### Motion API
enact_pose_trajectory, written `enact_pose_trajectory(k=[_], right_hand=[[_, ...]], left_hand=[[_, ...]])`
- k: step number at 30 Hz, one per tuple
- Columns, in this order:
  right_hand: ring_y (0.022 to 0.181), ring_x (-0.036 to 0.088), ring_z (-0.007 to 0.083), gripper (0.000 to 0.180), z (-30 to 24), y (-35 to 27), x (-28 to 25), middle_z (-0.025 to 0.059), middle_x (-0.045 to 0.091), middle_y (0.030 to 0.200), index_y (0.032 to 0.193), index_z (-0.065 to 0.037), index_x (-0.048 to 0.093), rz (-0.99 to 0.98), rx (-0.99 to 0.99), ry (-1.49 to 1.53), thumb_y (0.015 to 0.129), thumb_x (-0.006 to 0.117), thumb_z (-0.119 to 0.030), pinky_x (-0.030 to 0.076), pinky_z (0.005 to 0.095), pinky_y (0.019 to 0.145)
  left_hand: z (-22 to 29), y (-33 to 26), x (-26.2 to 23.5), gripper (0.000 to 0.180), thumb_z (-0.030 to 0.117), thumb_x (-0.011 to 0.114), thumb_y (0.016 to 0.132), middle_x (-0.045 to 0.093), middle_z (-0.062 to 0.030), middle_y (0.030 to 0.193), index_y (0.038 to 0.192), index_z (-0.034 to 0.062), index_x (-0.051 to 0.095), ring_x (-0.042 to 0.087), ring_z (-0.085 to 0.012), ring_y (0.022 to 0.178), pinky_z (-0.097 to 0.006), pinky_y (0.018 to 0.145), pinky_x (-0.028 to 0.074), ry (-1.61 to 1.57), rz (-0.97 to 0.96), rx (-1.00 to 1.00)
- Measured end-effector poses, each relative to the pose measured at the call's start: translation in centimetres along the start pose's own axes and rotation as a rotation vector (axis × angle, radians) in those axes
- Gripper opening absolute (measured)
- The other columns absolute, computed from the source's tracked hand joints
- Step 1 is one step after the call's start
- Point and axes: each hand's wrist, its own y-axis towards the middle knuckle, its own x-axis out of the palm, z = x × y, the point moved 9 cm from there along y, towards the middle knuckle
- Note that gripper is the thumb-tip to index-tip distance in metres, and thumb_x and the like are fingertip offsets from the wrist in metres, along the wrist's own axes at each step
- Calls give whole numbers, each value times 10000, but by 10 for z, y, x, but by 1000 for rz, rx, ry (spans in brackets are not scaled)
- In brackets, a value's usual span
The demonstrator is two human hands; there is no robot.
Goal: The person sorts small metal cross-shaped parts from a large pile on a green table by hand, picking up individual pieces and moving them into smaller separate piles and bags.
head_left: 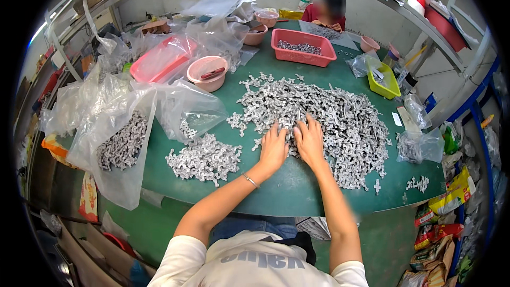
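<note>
A broad pile of small silver-grey metal parts (pixel 350 133), knobbly and branched in shape, covers the middle and right of the green table. At the pile's near left edge my left hand (pixel 274 148) lies with its fingers stretched forward onto the parts. Close beside it, my right hand (pixel 310 141) reaches into the same pile, fingers extended and apart. The fingertips touch the parts, and I make out no single piece gripped in either hand. Left of my left forearm is a smaller heap of similar parts (pixel 204 159).
A clear plastic bag (pixel 130 175) of parts stands at the left. Pink trays, including one with metal rings (pixel 305 61), pink bowls (pixel 208 73) and a lime-green basket (pixel 383 81) sit farther back. A few loose parts (pixel 418 183) lie right. Across the table sits another person (pixel 340 23).
</note>
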Motion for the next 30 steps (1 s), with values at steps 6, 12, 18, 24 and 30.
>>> enact_pose_trajectory(k=[6, 12, 18, 24, 30], right_hand=[[1130, 354, 388, 211, -37, -36, -19, 221, 293, 1327, 915, -5, 560, -47, -105, -34, 776, 600, -159, 314, 426, 946], [1131, 371, 352, 244, -39, -82, -25, 165, 355, 1310, 971, 7, 528, -268, -52, 134, 764, 603, -97, 318, 403, 946], [1013, 518, 325, 151, -19, -82, -58, 165, 549, 1080, 883, 13, 570, -176, 46, 212, 744, 605, -35, 392, 373, 891], [868, 502, 329, 216, -12, -25, -38, 157, 552, 919, 916, 25, 560, -65, 10, 36, 723, 615, -54, 393, 391, 767], [826, 511, 327, 95, -3, -14, -6, 157, 537, 843, 817, 22, 557, -182, -48, -35, 739, 578, -28, 401, 385, 725]], left_hand=[[6, -34, -9, 376, 37, 565, 755, 426, -186, 1221, 1117, 60, 469, 435, -367, 1068, -445, 937, 311, -97, -82, 135], [27, -76, -20, 329, -4, 523, 767, 455, -162, 1218, 1088, 73, 519, 421, -348, 1109, -444, 978, 284, -187, -274, 208], [35, -93, -43, 349, -17, 515, 748, 426, -168, 1224, 1089, 58, 522, 385, -344, 1149, -460, 1006, 263, -219, -309, 248], [43, -101, -45, 365, -11, 511, 743, 382, -168, 1256, 1101, 59, 516, 335, -338, 1191, -473, 1006, 258, -128, -326, 198], [32, -96, -38, 375, -16, 506, 768, 377, -175, 1264, 1136, 55, 487, 329, -368, 1192, -474, 1004, 259, -104, -305, 174]])
